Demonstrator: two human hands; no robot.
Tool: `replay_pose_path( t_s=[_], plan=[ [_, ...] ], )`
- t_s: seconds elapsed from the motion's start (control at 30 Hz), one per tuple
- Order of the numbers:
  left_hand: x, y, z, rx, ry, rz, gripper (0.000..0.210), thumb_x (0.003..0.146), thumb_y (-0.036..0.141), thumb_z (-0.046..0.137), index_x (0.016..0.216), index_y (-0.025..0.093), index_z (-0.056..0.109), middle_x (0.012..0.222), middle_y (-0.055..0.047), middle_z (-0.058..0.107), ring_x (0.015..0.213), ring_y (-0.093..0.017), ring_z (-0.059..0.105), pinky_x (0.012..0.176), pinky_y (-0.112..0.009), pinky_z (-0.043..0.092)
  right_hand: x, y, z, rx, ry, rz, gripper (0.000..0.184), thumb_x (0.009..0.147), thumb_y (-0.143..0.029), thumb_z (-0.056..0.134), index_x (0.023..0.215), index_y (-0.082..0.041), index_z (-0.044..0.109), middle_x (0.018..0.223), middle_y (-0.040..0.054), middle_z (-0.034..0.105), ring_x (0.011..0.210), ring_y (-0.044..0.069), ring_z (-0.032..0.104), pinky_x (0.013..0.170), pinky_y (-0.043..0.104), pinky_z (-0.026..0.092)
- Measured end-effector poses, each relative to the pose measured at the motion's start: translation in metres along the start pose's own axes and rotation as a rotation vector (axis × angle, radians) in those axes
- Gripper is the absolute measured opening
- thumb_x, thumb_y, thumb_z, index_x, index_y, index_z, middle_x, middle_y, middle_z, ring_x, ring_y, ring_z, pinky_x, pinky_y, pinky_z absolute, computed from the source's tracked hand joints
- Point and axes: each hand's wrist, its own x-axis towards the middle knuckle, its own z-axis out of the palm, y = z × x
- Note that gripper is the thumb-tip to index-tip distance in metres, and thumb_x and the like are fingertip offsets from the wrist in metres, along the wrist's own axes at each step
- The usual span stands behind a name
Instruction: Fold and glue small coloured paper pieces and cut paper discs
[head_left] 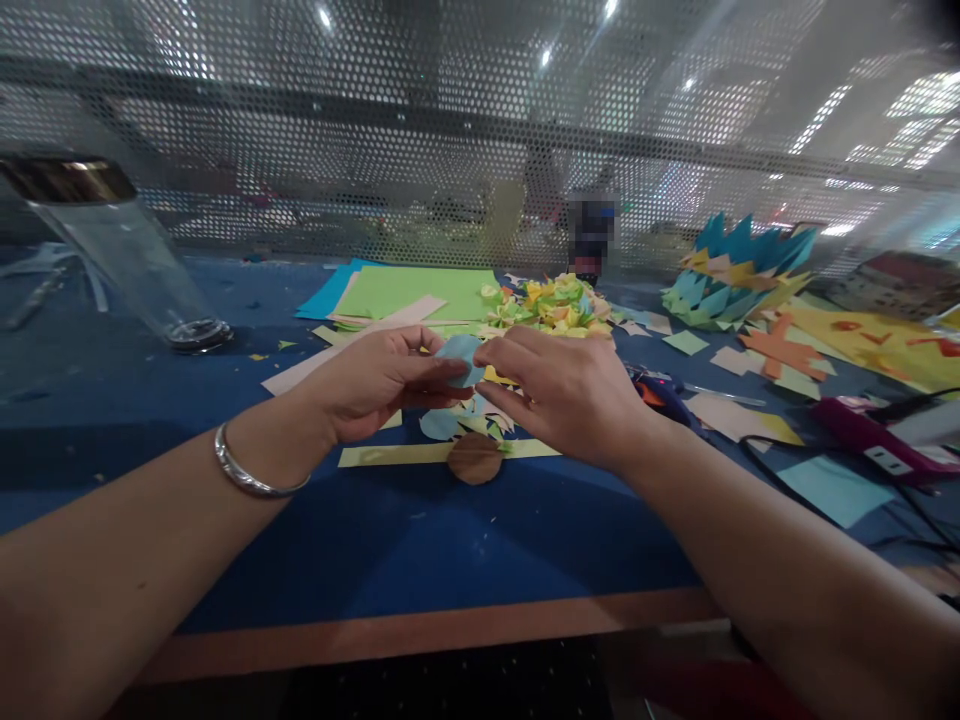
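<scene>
My left hand (379, 385) and my right hand (570, 395) meet over the blue table (420, 540), both pinching a small light-blue paper piece (459, 352) between fingertips. A silver bangle circles my left wrist. Under the hands lie a yellow paper strip (390, 455), a brown paper disc (474, 459) and small pale cut shapes (441, 425).
Green and blue paper sheets (409, 292) lie behind, beside a heap of folded yellow-green paper flowers (551, 303). A blue-yellow spiky paper model (731, 272) stands at right, with orange cutouts, a purple tool (870, 438) and black cable. A glass jar (120, 250) stands at left. Perforated metal screen behind.
</scene>
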Motion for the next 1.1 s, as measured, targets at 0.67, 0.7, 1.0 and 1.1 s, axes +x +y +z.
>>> replay_pose_path(
  t_s=[0.67,0.7,1.0,1.1],
  plan=[
    [0.003,-0.006,0.012,-0.087,0.107,0.073,0.012,0.086,0.018,0.074,0.081,0.018,0.062,0.073,-0.001,0.068,0.067,-0.012,0.065,0.072,-0.029,0.056,0.001,0.0,0.012,0.172,0.049,-0.082,0.025,0.103,-0.026,0.047,0.099,-0.018,0.07,0.096,0.0082,0.069,0.08,0.018,0.063,0.065,0.03,0.042],
    [0.002,-0.006,0.013,-0.098,0.096,0.083,0.011,0.086,0.016,0.073,0.082,0.018,0.063,0.074,-0.001,0.069,0.068,-0.012,0.066,0.073,-0.028,0.056,0.002,0.001,0.013,0.211,0.064,-0.065,0.023,0.103,-0.025,0.048,0.097,-0.018,0.069,0.094,0.0077,0.068,0.08,0.018,0.062,0.065,0.03,0.042],
    [-0.001,-0.007,0.01,-0.125,-0.069,0.084,0.01,0.088,0.021,0.066,0.082,0.017,0.074,0.09,-0.007,0.078,0.088,-0.02,0.074,0.09,-0.035,0.056,0.006,0.012,0.019,0.524,0.147,0.193,0.005,0.09,-0.018,0.062,0.084,-0.018,0.063,0.084,0.0009,0.056,0.067,0.011,0.054,0.062,0.026,0.041],
    [-0.002,-0.008,0.012,-0.111,-0.12,0.132,0.021,0.092,0.029,0.063,0.08,0.017,0.075,0.09,-0.007,0.078,0.091,-0.021,0.074,0.091,-0.036,0.057,0.007,0.012,0.019,0.598,0.103,0.291,0.007,0.089,-0.022,0.063,0.083,-0.018,0.062,0.077,-0.0007,0.058,0.06,0.01,0.051,0.058,0.026,0.039]
  ],
)
